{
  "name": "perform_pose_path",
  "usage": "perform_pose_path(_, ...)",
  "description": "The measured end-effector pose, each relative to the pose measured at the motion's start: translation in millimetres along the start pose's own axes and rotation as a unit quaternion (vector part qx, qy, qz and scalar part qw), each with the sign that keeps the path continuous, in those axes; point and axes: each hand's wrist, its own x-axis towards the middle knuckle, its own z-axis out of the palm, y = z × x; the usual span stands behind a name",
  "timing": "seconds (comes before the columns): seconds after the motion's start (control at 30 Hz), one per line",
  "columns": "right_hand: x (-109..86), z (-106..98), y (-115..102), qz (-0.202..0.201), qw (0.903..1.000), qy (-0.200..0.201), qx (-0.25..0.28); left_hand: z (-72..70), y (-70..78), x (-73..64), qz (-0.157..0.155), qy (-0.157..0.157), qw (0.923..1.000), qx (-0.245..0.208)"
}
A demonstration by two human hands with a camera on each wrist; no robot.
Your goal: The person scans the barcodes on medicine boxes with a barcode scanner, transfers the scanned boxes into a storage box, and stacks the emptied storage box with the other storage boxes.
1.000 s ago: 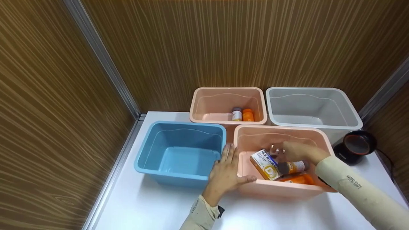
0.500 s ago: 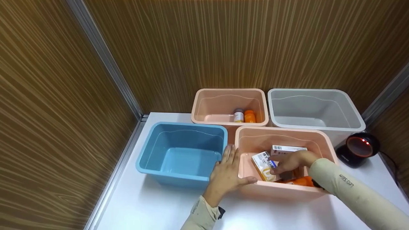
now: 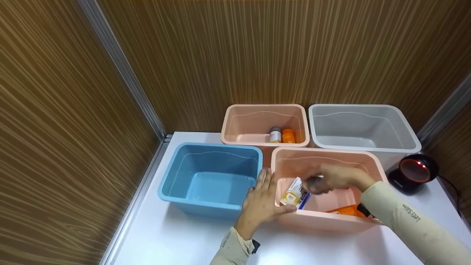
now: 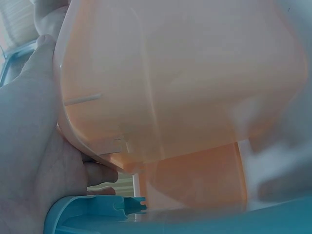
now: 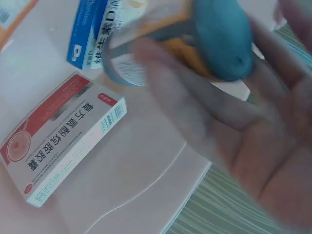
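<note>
My right hand (image 3: 333, 178) holds a pill bottle with a grey cap (image 5: 222, 39) inside the front pink bin (image 3: 327, 151); the bottle is blurred and partly covered by fingers. Beside it, a white, yellow and blue D3 box (image 3: 294, 193) leans at the bin's left side. A white and red medicine box (image 5: 63, 136) lies below the hand in the right wrist view. An orange bottle (image 3: 346, 210) sits at the bin's near right corner. My left hand (image 3: 259, 202) rests on the bin's near left corner, fingers straight along the rim, thumb over the front edge.
A blue bin (image 3: 210, 206) stands left of the front pink bin. Behind are another pink bin (image 3: 263, 107) holding a grey-capped bottle (image 3: 275, 135) and an orange bottle (image 3: 288, 136), and a grey bin (image 3: 364, 149). A black scanner (image 3: 414, 173) with red lights stands at right.
My right hand has taken hold of the grey-capped bottle and lifted it from the orange bottle's side. The D3 box has turned and shifted left. The scanner's red lights came on. My left hand stays put.
</note>
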Motion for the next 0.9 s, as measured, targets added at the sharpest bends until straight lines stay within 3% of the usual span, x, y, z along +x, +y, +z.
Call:
perform_pose_path(0.17, 0.0, -4, 0, 0.000, 0.9918, 0.116, 0.054, 0.4, 0.3, -0.1, 0.001, 0.004, 1.0000, -0.003)
perform_pose_path(0.4, -2.2, -9, -6, 0.004, 0.9678, 0.244, -0.060, 1.3, 0.8, 0.1, -0.003, -0.001, 1.0000, -0.001)
perform_pose_path(0.73, -5.1, -14, -21, -0.030, 0.9438, 0.317, -0.087, 0.8, -0.4, -0.1, -0.002, -0.002, 1.0000, -0.002)
perform_pose_path(0.9, -6.7, -15, -23, -0.052, 0.9465, 0.317, -0.029, 0.7, 0.8, 0.0, -0.006, -0.007, 1.0000, 0.000)
